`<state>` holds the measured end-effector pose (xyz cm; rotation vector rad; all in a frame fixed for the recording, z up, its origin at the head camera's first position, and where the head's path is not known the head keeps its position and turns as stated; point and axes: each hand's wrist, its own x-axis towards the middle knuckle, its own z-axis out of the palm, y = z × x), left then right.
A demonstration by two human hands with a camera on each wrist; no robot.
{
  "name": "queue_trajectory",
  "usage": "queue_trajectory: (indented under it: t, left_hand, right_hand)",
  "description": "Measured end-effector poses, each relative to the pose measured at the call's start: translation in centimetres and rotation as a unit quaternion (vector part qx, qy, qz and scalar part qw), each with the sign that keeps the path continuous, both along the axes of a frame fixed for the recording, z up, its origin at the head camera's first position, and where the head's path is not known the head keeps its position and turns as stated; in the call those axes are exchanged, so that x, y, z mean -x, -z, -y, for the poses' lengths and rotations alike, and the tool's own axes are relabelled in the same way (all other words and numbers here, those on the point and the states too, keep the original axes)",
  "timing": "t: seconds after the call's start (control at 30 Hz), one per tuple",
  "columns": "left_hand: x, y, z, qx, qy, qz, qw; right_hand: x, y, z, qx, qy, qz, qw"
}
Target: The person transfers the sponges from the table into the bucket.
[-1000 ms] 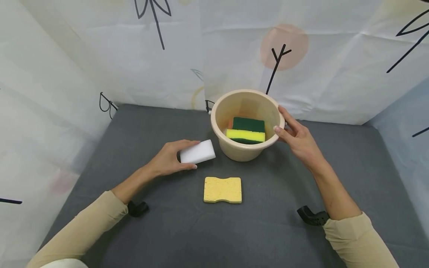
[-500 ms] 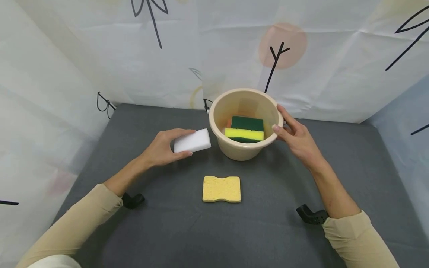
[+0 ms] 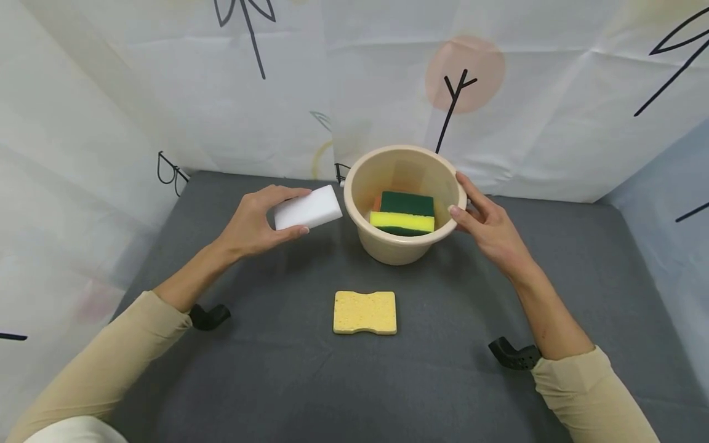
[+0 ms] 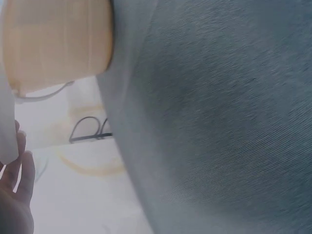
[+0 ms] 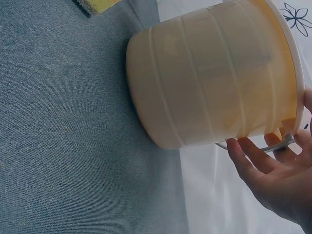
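My left hand (image 3: 257, 221) pinches a white sponge block (image 3: 308, 208) between thumb and fingers, held above the table just left of the bucket's rim. The beige bucket (image 3: 396, 251) stands upright at the back. Its right rim is gripped by my right hand (image 3: 490, 227), thumb at the inside edge and fingers along the outer wall, as the right wrist view also shows. Inside the bucket lie a green-and-yellow scouring sponge (image 3: 402, 221), a dark green pad (image 3: 407, 202) behind it and a sliver of something orange. A yellow sponge (image 3: 365, 312) with notched long sides lies flat in front.
Dark grey cloth (image 3: 354, 387) covers the table. White patterned fabric (image 3: 376, 74) hangs close behind the bucket and along both sides. The bucket's thin handle (image 5: 278, 145) hangs at its side, near the right fingers. Black wrist mounts (image 3: 515, 355) sit on both forearms.
My left hand has lifted the white sponge block up and to the left, to the height of the bucket's rim. The right hand keeps its hold on the rim.
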<state>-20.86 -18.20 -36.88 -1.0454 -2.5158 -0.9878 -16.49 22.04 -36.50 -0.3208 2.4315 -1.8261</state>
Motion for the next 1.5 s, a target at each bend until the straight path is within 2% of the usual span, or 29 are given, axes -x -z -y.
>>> queue_trajectory:
  t: [0.23, 0.47, 0.67, 1.0, 1.17, 1.37, 1.5]
  left_hand:
    - [0.4, -1.6, -0.5, -0.005, 0.014, -0.03, 0.9994]
    - [0.6, -2.7, -1.6, -0.017, 0.04, -0.038, 0.9983]
    - [0.7, -3.4, -2.7, -0.022, 0.049, -0.038, 0.9979]
    - [1.8, -4.8, -5.9, 0.038, 0.051, -0.046, 0.9969]
    - [2.5, -5.1, -7.4, 0.063, 0.064, -0.04, 0.9951]
    - [3.7, -5.0, -9.4, 0.064, 0.091, -0.03, 0.9934]
    - [4.3, -4.8, -10.3, 0.065, 0.096, -0.012, 0.9932]
  right_hand:
    - [-0.1, 0.0, 0.0, 0.005, 0.001, 0.0, 1.0]
    - [-0.1, 0.0, 0.1, 0.005, -0.002, 0.001, 1.0]
    - [0.0, -0.1, 0.1, 0.003, -0.007, 0.002, 1.0]
    - [0.1, 0.0, 0.0, 0.008, -0.003, -0.001, 1.0]
    - [0.1, 0.0, 0.0, 0.009, -0.003, 0.003, 1.0]
    - [-0.2, 0.0, -0.4, 0.0, 0.012, 0.003, 1.0]
    - [-0.4, 0.1, -0.5, -0.009, 0.016, 0.007, 1.0]
